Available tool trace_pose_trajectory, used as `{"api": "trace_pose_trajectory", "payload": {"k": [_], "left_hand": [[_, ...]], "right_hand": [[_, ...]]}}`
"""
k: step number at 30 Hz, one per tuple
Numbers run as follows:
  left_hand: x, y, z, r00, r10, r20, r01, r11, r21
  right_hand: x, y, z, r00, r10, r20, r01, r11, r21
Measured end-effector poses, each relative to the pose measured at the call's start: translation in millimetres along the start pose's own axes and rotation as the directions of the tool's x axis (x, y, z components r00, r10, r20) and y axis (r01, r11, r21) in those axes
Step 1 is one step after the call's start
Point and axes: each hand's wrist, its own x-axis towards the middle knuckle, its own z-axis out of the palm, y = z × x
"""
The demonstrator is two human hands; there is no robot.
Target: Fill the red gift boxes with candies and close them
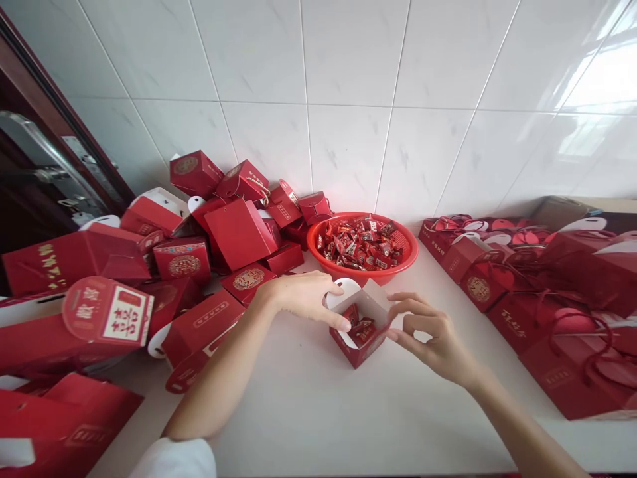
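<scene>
A small red candy box (365, 348) with a white inside stands open-topped on the white table, its flaps raised. Red-wrapped candies (363, 328) lie in the bottom of it. My left hand (308, 299) grips the box's left side, thumb along the near left edge and fingers at the flap with a rounded white end. On the other side, my right hand (430, 332) pinches the right flap between thumb and fingers. Just behind the box sits a red plastic basket (312, 249) full of wrapped candies (361, 242).
Red boxes (241, 236) lie in a loose heap on the left. More boxes (527, 318), with cord handles, stand in rows at the right. A tiled wall (348, 146) closes off the back. A door handle (47, 156) is at far left, a cardboard box (567, 209) at back right.
</scene>
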Motion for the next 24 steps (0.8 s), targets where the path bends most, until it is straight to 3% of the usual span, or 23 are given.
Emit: {"api": "trace_pose_trajectory", "payload": {"k": [5,11,16,24], "left_hand": [[1,-2,0.0,1.0,0.019,0.012,-0.019,1.0,-0.015],[5,-10,1.3,0.999,0.049,0.007,-0.049,0.998,-0.028],[8,-7,2.7,1.0,0.007,-0.029,-0.008,0.999,-0.046],[20,6,11.7,0.991,-0.002,-0.134,-0.001,1.0,-0.023]], "right_hand": [[-7,8,18,0.988,0.015,-0.155,-0.002,0.996,0.087],[-21,15,21,0.994,-0.018,-0.108,0.013,0.999,-0.052],[-29,17,21,0.984,0.073,-0.165,-0.097,0.985,-0.141],[-28,14,26,1.0,0.011,0.023,-0.01,1.0,-0.009]]}}
